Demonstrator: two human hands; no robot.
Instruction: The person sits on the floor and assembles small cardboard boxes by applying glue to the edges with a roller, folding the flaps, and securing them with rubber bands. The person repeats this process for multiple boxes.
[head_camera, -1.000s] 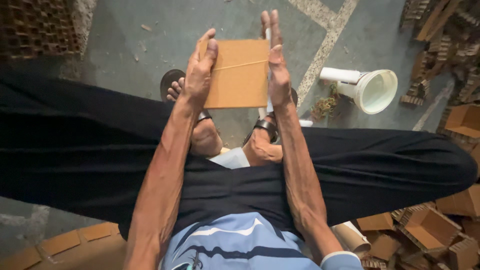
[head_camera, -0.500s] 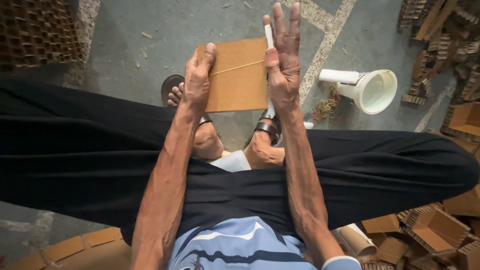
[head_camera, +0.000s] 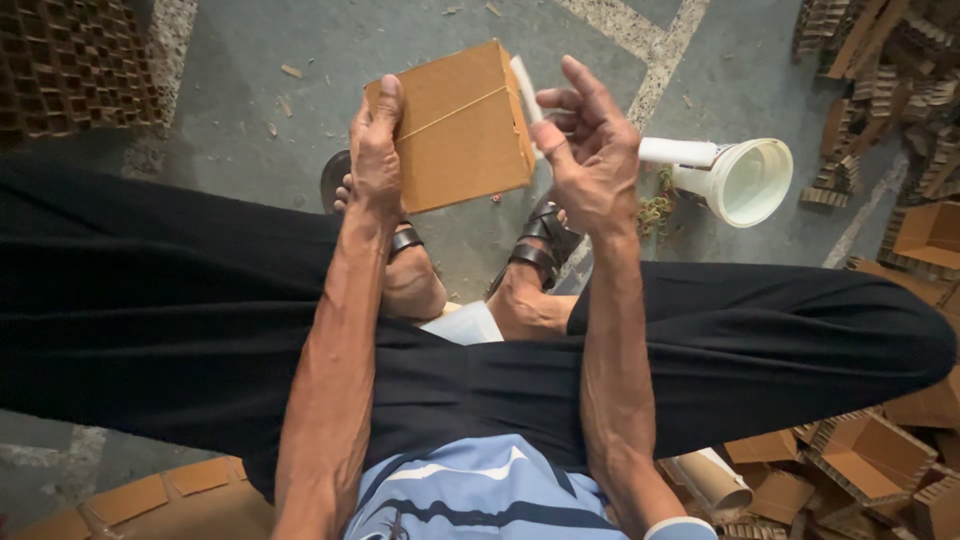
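Note:
A small brown cardboard box (head_camera: 462, 125) is held up above my knees. My left hand (head_camera: 377, 150) grips its left edge, thumb along the top corner. My right hand (head_camera: 590, 150) is just off the box's right side, fingers curled around a thin white stick (head_camera: 525, 85) that pokes up behind the box. The box is tilted, its seam facing me. My sandalled feet (head_camera: 535, 245) rest on the concrete floor below.
A white plastic funnel-shaped tube (head_camera: 735, 175) lies on the floor to the right. Stacks of cardboard lattice (head_camera: 70, 65) stand at top left and top right. Open small cardboard boxes (head_camera: 870, 455) pile at lower right, flat cardboard pieces (head_camera: 150, 500) at lower left.
My right hand has come off the box's right side and curled around the white stick. The box has turned and tilted in my left hand.

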